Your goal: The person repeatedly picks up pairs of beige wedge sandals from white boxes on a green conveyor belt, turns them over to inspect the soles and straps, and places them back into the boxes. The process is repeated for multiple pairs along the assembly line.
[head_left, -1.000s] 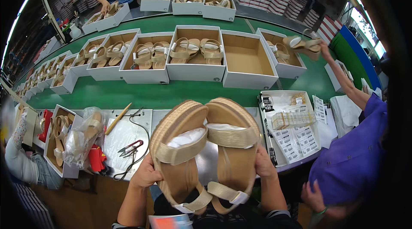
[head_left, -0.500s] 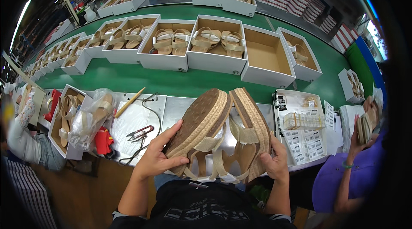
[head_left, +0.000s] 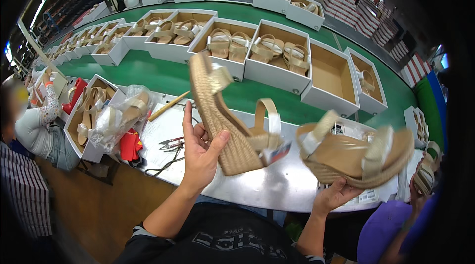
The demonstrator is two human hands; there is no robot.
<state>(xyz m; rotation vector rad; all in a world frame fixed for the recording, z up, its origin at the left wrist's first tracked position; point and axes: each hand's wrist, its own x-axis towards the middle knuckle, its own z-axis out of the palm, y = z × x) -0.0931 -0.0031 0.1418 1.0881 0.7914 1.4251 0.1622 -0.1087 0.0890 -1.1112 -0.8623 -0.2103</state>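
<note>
My left hand (head_left: pixel 200 157) grips a wedge sandal (head_left: pixel 220 120) by its woven-rope sole. That sandal stands on edge, toe up, its pale gold straps and a small tag facing right. In my right hand (head_left: pixel 336 197) rests the other wedge sandal (head_left: pixel 354 157), held from below by the sole, with its tan footbed turned up and toward me. White wrapping shows on the straps of both. The right sandal is slightly blurred. The two sandals are apart, above the metal worktable (head_left: pixel 232 190).
White shoe boxes (head_left: pixel 274 78) with sandals line the green conveyor (head_left: pixel 163 73); one box (head_left: pixel 334 73) shows a bare inside. On the left lie a wooden stick (head_left: pixel 168 106), snips (head_left: pixel 170 144), a red cloth (head_left: pixel 130 145) and a bagged sandal (head_left: pixel 133 110). Co-workers stand either side.
The sandals were together, soles outward; now they are apart, the left one upright and the right one moved right and turned footbed up. The view has shifted, so the boxes appear farther right.
</note>
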